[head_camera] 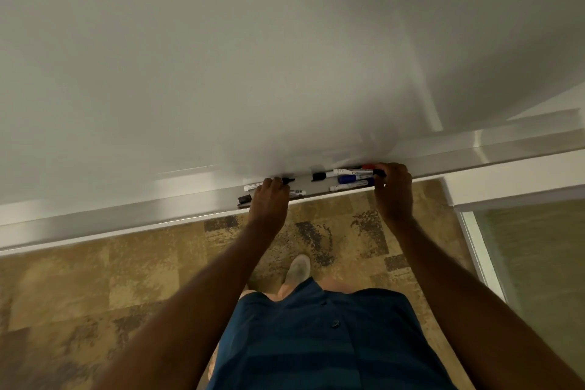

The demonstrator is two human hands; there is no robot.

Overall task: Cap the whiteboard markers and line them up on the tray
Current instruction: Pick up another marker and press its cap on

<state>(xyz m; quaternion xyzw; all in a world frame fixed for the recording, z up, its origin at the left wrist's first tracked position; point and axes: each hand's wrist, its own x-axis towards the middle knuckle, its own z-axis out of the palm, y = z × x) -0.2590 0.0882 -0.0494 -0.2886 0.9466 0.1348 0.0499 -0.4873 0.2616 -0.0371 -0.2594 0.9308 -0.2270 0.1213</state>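
Observation:
A narrow grey tray (pixel 304 184) runs along the bottom of the whiteboard (pixel 253 57). My left hand (pixel 270 199) is closed over a white marker (pixel 253 187) whose black tip pokes out past my fingers. A loose black cap (pixel 244 198) lies at the tray's left end. To the right, a black-capped marker (pixel 335 173), a blue-capped marker (pixel 351 179) and a white marker (pixel 343 187) lie side by side. My right hand (pixel 394 190) grips their right ends, next to a red cap (pixel 368 166). Which markers it holds is unclear.
The whiteboard fills the upper view, close in front of me. A white ledge (pixel 506 165) extends right, with a glass panel (pixel 538 247) below it. Patterned brown carpet (pixel 126 279) and my shoe (pixel 297 269) are underneath.

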